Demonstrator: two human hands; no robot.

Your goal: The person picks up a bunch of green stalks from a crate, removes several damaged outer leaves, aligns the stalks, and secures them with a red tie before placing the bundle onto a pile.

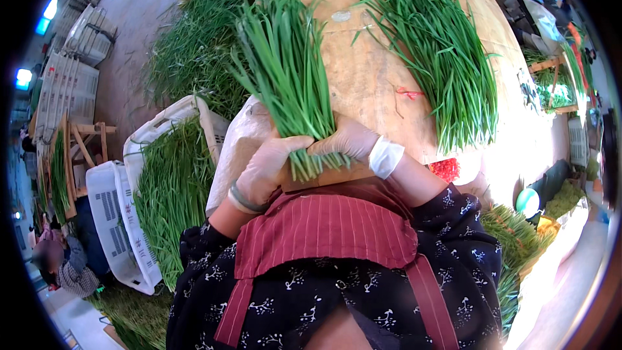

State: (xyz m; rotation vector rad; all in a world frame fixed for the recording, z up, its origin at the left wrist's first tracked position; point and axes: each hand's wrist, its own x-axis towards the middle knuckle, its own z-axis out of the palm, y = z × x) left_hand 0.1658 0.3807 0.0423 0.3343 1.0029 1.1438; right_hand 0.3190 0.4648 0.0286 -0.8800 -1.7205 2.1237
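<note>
Both of my gloved hands close round the lower ends of a thick bunch of garlic chives (288,71). My left hand (267,165) grips it from the left, and my right hand (346,139) wraps it from the right, with the thumbs close together in front. The pale cut ends stick out below my fingers, near the front edge of the wooden table (363,84). The green leaves point away from me. A second, larger pile of chives (440,58) lies loose on the table's right side. A thin red tie (409,93) rests between the two.
White crates (129,155) stand at my left, one filled with chives (172,188). A heap of greens (201,39) lies beyond them on the floor. Red ties (446,169) hang at the table's front edge. More greens (518,233) lie at the right. Another person (71,259) is at far left.
</note>
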